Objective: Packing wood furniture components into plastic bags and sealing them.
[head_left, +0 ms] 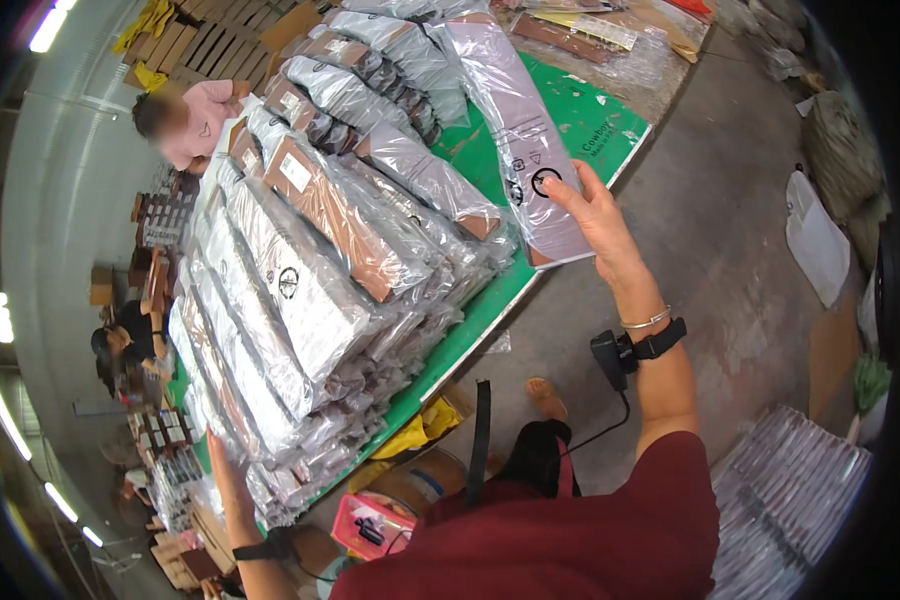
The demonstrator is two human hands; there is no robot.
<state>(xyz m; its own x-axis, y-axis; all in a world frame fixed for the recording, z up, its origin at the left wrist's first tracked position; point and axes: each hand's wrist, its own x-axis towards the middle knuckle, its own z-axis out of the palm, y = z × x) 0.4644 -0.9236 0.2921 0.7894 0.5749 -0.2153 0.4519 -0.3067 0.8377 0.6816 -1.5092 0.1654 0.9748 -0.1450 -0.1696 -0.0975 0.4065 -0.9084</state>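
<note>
My right hand (592, 205) grips the near end of a long, flat plastic-wrapped package (515, 120), its thumb on top of the clear film. The package is pale mauve with black printed marks and slants away over the green tabletop (570, 95). To its left rises a large pile of similar bagged packages (305, 300), some white, some brown, in several overlapping rows. My left hand (229, 485) is beside the pile's near left end, fingers stretched out; whether it touches the bags I cannot tell.
Flattened brown and clear packaging (580, 40) lies at the table's far end. Below the near edge are a pink basket (370, 525) and yellow bags (420, 428). Bundled flat stacks (790, 490) rest on the floor at right. A person in pink (195, 125) is across the table.
</note>
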